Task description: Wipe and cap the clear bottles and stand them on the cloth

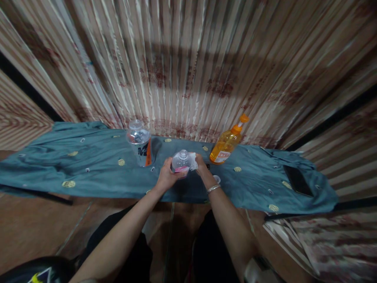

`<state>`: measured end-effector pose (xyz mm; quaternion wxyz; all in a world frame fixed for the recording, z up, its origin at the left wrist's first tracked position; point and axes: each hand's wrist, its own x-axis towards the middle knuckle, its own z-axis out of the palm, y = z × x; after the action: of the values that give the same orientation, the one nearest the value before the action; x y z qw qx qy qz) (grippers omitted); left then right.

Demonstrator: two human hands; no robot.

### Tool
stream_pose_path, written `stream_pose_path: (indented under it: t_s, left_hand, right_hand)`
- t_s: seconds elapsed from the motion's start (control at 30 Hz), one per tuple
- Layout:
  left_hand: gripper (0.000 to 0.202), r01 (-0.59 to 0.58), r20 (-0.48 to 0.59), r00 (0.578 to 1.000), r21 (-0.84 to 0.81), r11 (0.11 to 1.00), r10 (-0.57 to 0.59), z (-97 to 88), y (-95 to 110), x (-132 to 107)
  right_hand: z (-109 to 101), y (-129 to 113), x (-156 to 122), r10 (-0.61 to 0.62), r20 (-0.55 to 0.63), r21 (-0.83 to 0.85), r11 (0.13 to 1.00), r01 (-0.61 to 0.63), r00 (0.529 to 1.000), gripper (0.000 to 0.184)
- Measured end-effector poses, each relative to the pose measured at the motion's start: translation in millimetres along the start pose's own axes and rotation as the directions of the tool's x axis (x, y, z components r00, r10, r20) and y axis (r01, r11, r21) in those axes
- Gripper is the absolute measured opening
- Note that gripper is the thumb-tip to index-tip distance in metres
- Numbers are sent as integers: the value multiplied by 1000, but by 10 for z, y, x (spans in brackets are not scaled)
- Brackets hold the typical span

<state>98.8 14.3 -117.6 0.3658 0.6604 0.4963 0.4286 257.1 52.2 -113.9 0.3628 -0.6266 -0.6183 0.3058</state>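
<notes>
My left hand (165, 177) grips a small clear plastic bottle (180, 162) with a pink label, held over the table's middle. My right hand (200, 165) presses a white cloth (193, 161) against the bottle's right side; a bangle circles that wrist. A small white cap (217, 179) lies on the cloth-covered table just right of my right wrist.
A teal cloth (88, 169) with gold dots covers the narrow table. On it stand a large clear bottle (139, 143) with a dark and orange label and an orange pump bottle (228, 142). A black phone (297, 180) lies at the right end. Striped curtains hang behind.
</notes>
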Motion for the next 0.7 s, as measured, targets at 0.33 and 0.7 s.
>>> stream_pose_path:
  t_s: [0.33,0.7]
  left_hand:
    - [51,-16,-44,999,28,999,17,-36,-223,117]
    - [55,45,27,999,-74,996,-44,-67,-149,104]
  right_hand:
    - [202,171,-723,47,-189,-202,975,-86,981,32]
    - [-468,167,-663,-15,-112,-728,681,-72,994,46]
